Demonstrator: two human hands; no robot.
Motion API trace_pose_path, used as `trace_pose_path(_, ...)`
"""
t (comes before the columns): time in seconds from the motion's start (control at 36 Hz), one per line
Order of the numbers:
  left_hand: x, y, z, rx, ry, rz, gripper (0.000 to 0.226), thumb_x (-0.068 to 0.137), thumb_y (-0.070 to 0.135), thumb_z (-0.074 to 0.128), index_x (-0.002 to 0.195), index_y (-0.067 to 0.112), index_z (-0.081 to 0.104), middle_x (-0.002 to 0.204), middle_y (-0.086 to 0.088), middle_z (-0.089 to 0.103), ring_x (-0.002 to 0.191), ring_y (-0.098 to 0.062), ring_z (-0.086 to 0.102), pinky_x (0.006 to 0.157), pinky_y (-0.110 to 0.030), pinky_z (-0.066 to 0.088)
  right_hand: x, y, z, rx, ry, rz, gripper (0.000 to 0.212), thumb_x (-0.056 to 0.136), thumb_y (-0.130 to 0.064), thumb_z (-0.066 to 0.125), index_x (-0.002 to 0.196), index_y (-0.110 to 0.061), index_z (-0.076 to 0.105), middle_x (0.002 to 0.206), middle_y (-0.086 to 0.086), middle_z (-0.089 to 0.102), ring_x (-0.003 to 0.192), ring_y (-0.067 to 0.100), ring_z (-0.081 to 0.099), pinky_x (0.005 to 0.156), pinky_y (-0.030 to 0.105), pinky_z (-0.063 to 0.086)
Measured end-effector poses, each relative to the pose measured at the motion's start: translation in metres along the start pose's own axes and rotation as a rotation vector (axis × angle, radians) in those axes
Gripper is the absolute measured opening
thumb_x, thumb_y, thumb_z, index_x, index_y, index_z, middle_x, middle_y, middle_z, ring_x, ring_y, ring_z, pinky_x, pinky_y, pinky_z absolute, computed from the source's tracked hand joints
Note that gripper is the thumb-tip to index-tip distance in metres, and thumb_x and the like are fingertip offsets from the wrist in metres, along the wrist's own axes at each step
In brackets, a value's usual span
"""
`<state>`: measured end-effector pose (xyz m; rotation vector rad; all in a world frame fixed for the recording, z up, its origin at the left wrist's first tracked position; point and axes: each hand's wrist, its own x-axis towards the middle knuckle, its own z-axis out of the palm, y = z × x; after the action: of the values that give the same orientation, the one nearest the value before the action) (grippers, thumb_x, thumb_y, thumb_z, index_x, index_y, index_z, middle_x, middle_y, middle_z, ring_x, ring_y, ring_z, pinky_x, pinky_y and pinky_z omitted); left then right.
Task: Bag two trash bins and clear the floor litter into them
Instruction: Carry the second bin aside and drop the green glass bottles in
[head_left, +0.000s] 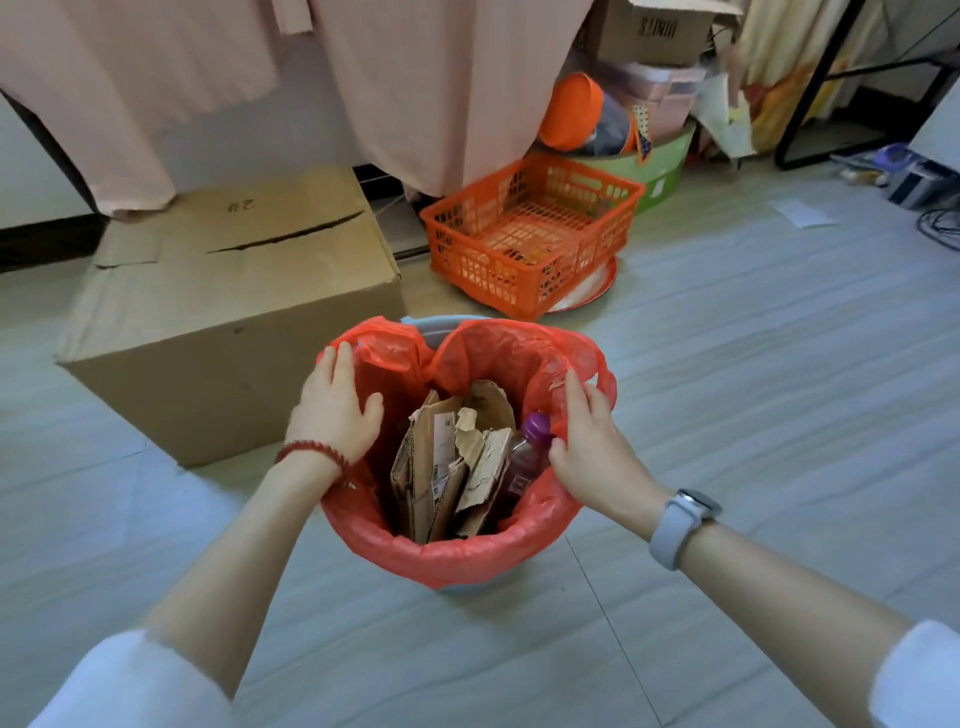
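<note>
Both grips sit on the bag's (452, 558) rim: my left hand (332, 410) lies flat, fingers straight, pressing the red film over the bin's (441, 325) left edge, while my right hand (592, 447) pinches a fold of film at the right edge between thumb and fingers. Between my hands the bin stands on the floor (727, 364), holding torn cardboard (452, 462) and, just beside my right thumb, a bottle (530, 447) with a purple cap. At the far side the bag dips in and bare rim shows. I judge the film thin, soft and slippery, easy to tear on the cardboard corners, so I would take it at the rim folds, never mid-wall. Beyond my left hand sits a box (228, 312); beyond my right, a basket (530, 234).
</note>
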<state>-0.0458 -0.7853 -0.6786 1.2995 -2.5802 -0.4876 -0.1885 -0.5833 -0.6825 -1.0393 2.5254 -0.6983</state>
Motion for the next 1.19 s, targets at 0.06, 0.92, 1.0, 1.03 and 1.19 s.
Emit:
trace_pose_path(0.06, 0.006, 0.002, 0.002, 0.004, -0.044, -0.067, 0.061, 0.092, 0.025, 0.045, 0.144, 0.009, 0.018, 0.147, -0.018, 0.026, 0.13, -0.037, 0.032, 0.103, -0.045, 0.034, 0.001, 0.0, 0.001, 0.061, -0.002, 0.033, 0.073, 0.085, 0.001, 0.04, 0.147, -0.007, 0.001, 0.146, 0.024, 0.015, 0.128, 0.04, 0.034, 0.097, 0.036, 0.036)
trace_pose_path(0.92, -0.251, 0.292, -0.132, -0.001, -0.41, 0.011, 0.03, 0.094, 0.02, 0.043, 0.122, 0.017, 0.054, 0.122, -0.014, 0.054, 0.1, -0.04, 0.055, 0.078, -0.04, 0.043, -0.318, 0.099, -0.281, 0.338, -0.035, 0.718, 0.061, 0.087, -0.012, 0.048, 0.144, -0.021, 0.026, 0.131, 0.014, 0.042, 0.112, 0.036, 0.051, 0.091, 0.04, 0.043)
trace_pose_path(1.0, -0.274, 0.332, -0.155, 0.029, -0.465, 0.047, 0.031, 0.094, 0.019, 0.042, 0.123, 0.019, 0.053, 0.123, -0.012, 0.053, 0.098, -0.041, 0.056, 0.077, -0.042, 0.044, -0.357, 0.1, -0.323, 0.342, 0.02, 0.79, 0.052, 0.092, -0.02, 0.046, 0.142, -0.021, 0.03, 0.136, 0.011, 0.041, 0.116, 0.033, 0.05, 0.093, 0.041, 0.043)
trace_pose_path(1.03, -0.281, 0.346, -0.162, 0.036, -0.483, 0.067, 0.031, 0.094, 0.018, 0.042, 0.123, 0.018, 0.053, 0.123, -0.012, 0.054, 0.098, -0.04, 0.056, 0.076, -0.042, 0.045, -0.37, 0.1, -0.335, 0.335, 0.037, 0.814, 0.049, 0.093, -0.02, 0.044, 0.141, -0.02, 0.031, 0.137, 0.011, 0.042, 0.117, 0.033, 0.05, 0.093, 0.043, 0.043)
trace_pose_path(1.19, -0.305, 0.416, -0.179, 0.04, -0.588, 0.243, 0.031, 0.093, 0.012, 0.043, 0.122, 0.015, 0.054, 0.119, -0.016, 0.054, 0.097, -0.041, 0.056, 0.075, -0.041, 0.044, -0.429, 0.106, -0.38, 0.284, 0.155, 1.008, 0.044, 0.095, -0.014, 0.038, 0.138, -0.023, 0.033, 0.133, 0.01, 0.045, 0.107, 0.039, 0.054, 0.082, 0.046, 0.047)
